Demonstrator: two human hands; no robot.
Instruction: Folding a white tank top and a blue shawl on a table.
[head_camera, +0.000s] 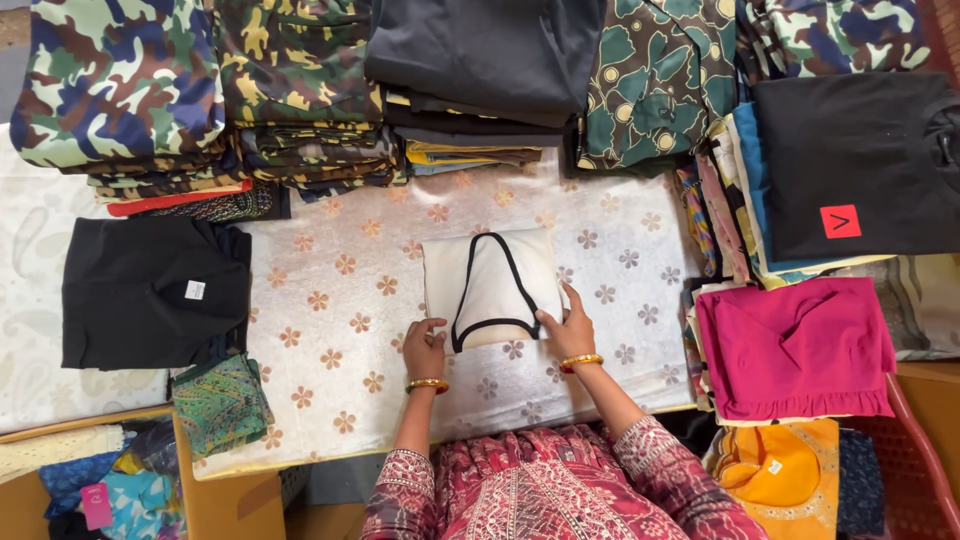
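- While both hands are pressing its near edge, the left hand curled and the right hand flat with fingers apart, neither is gripping.
- The cream garment is lying folded at twelve o'clock on the flowered cloth.
- Folded stacks are sitting beyond, looking finished.

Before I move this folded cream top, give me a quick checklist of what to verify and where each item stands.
1. Left hand on the cream top: ok, touching its lower left corner.
2. Right hand on it: ok, resting on the lower right edge.
3. Fold tidy: ok, compact with black trim showing.
4. Flowered cloth beside it bare: ok.
5. Top apart from the pink garment: ok.
6. Underside of the fold: cannot tell.
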